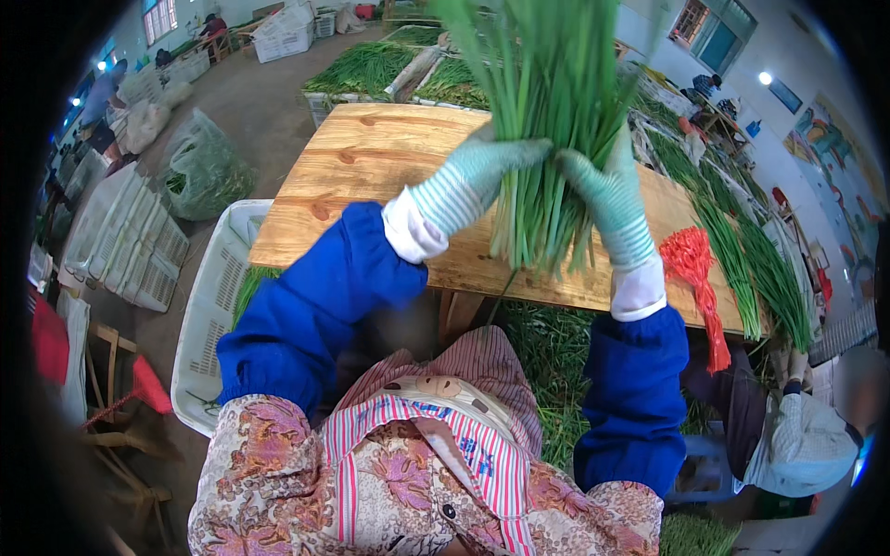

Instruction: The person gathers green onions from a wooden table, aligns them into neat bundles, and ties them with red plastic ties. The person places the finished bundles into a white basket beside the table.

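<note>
Both my hands wear green-and-white striped work gloves and hold up a thick bunch of long green leaf vegetables, likely garlic chives [549, 104], above the wooden table [348, 167]. My left hand [476, 174] grips the bunch from the left side, its thumb across the front. From the right, my right hand [608, 181] clasps it, the two thumbs almost meeting. The pale stalk ends point down towards me, and the leaf tops are blurred at the picture's upper edge. A bundle of red plastic ties [692, 267] lies on the table right of my right hand, its tail hanging over the edge.
A white plastic crate [201, 333] stands at the table's left. More green bunches [730, 271] lie along the right side, where a co-worker [799, 438] sits. Loose greens [556, 368] cover the floor below. Farther off are crates of greens [368, 69], a plastic bag [201, 174] and stacked crates [128, 243].
</note>
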Demonstrator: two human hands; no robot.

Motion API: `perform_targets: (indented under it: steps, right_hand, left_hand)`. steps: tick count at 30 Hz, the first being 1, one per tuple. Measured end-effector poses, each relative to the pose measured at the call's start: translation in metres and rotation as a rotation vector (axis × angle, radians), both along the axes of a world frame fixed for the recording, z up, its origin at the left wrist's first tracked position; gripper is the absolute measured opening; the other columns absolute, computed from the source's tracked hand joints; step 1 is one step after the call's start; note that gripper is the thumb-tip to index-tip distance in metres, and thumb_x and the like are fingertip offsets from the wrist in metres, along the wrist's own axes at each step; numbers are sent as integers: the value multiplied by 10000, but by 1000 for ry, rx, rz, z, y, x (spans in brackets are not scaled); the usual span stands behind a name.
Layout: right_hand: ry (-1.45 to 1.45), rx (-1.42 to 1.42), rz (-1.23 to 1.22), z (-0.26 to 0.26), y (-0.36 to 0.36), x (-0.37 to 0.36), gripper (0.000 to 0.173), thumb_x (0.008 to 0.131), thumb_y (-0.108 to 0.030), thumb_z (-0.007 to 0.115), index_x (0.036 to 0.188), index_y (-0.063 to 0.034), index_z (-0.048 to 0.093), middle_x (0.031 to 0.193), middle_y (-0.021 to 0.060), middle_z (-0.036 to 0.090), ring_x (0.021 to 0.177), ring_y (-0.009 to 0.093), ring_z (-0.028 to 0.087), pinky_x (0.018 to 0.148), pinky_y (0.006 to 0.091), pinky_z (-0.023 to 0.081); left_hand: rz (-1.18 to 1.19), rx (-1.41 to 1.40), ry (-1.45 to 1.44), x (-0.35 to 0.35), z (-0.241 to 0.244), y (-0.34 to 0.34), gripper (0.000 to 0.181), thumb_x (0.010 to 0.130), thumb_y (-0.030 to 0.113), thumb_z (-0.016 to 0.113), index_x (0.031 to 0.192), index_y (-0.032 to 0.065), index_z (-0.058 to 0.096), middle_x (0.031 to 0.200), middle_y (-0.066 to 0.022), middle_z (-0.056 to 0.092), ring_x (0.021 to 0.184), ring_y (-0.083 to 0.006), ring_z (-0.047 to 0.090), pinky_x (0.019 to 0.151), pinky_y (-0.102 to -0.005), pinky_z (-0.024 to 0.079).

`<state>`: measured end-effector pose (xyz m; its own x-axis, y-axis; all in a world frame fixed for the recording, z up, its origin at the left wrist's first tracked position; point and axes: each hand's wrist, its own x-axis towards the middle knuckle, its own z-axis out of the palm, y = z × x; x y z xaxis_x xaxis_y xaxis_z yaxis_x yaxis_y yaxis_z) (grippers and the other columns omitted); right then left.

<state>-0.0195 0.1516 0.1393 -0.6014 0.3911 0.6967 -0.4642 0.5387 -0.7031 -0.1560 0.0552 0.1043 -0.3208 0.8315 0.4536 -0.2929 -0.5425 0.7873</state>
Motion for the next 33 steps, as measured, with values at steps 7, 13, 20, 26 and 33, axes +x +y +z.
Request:
perform_targets:
  steps: [7, 13, 20, 26, 33]
  right_hand:
    - [-42, -35, -66, 3, 24, 4, 452, 851, -119, 684, 1233, -8, 470, 1100, 70, 608, 961, 140, 581, 802, 284, 510]
    - [44, -355, 118, -61, 49, -7, 383, 894, -133, 638, 1224, -6, 492, 1084, 57, 602, 923, 125, 573, 784, 257, 506]
    - [-60, -156, -231, 9, 55, 13, 369, 883, -192, 650, 1183, -2, 550, 1021, 80, 654, 856, 135, 607, 764, 278, 508]
    - [-667, 63, -431, -59, 118, 32, 519, 880, -361, 612, 1225, 16, 521, 1102, 191, 635, 988, 263, 615, 867, 349, 474]
    - [-604, 7, -628, -127, 115, 115, 509, 916, -350, 554, 1272, 11, 519, 1215, 206, 577, 1142, 297, 541, 947, 341, 430]
  left_hand:
    - [89, 100, 414, -8, 35, 20, 493, 795, 157, 721, 1228, 7, 539, 1118, -70, 626, 1019, -137, 565, 921, -299, 462]
    - [8, -97, 470, -15, -17, 34, 429, 812, 156, 700, 1202, 41, 564, 1079, -35, 637, 961, -129, 581, 873, -279, 478]
    - [-272, -206, 56, 18, 22, 45, 405, 881, 258, 660, 1187, 11, 562, 1071, -58, 647, 950, -135, 623, 845, -287, 511]
    - [-169, -608, 192, 29, -48, 77, 510, 841, 411, 683, 1181, 47, 574, 1020, -45, 661, 932, -145, 620, 783, -311, 515]
    - [373, -597, 432, 2, -86, 62, 783, 785, 366, 701, 1371, -31, 365, 1262, -160, 545, 1123, -287, 532, 907, -385, 458]
